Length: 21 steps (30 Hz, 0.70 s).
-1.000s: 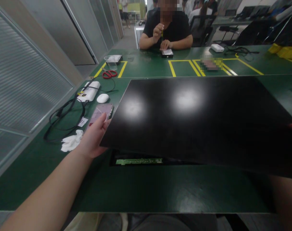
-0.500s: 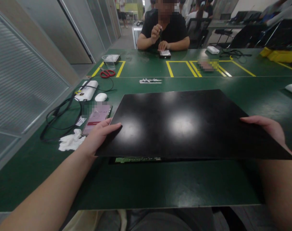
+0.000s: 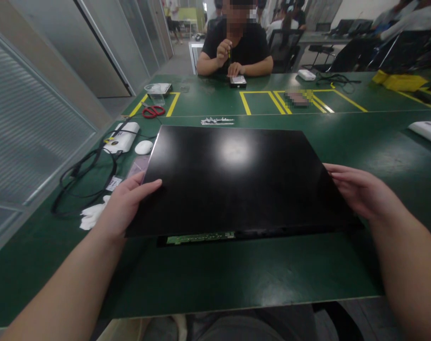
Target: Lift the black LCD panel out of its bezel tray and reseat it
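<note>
A large, thin, glossy black panel (image 3: 229, 189) is held in front of me above the table, nearly level. My left hand (image 3: 130, 201) grips its left edge, thumb on top and fingers underneath, out of sight. At the opposite edge my right hand (image 3: 360, 187) is closed, with its fingertips against the side of the panel. A strip of green circuit board (image 3: 197, 237) in a dark frame shows under the near edge; the panel covers the rest of it.
Left on the green table (image 3: 254, 274) are a phone (image 3: 139, 166), crumpled white tissue (image 3: 92, 215), a white mouse (image 3: 143, 147), a white device (image 3: 123, 137), black cables (image 3: 83, 166) and red-handled scissors (image 3: 153, 111). Small metal pieces (image 3: 217, 121) lie beyond the panel. A person (image 3: 236, 47) sits opposite with a hard drive (image 3: 238, 81).
The panel's right end has moved left, together with my right hand, whose thumb no longer lies over the top. The panel now hides more of the phone. The view has shifted slightly.
</note>
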{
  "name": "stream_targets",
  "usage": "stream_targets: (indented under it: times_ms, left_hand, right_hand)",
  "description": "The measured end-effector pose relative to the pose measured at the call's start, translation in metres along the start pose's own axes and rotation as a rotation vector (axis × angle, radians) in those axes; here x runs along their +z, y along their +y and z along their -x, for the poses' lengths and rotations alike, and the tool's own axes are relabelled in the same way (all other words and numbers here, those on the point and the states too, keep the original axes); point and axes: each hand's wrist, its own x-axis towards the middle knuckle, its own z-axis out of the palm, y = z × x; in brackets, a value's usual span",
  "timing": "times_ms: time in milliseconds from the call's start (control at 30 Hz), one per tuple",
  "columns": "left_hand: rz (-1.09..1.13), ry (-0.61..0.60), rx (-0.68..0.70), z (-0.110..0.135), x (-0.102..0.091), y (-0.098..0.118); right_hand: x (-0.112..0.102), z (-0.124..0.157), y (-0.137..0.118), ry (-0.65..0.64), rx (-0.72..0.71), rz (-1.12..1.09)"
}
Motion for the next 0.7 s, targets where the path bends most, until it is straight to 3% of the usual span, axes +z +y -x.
stream_targets:
  times_ms: [467,700]
  left_hand:
    - [-0.007,0.04,-0.015,-0.002,-0.001,0.0]
    - [0.001,0.102,0.007,-0.009,-0.006,-0.002]
  right_hand:
    - [0.003,-0.001,0.008,0.135,-0.122,-0.039]
    - [0.01,0.0,0.01,0.136,-0.094,0.018]
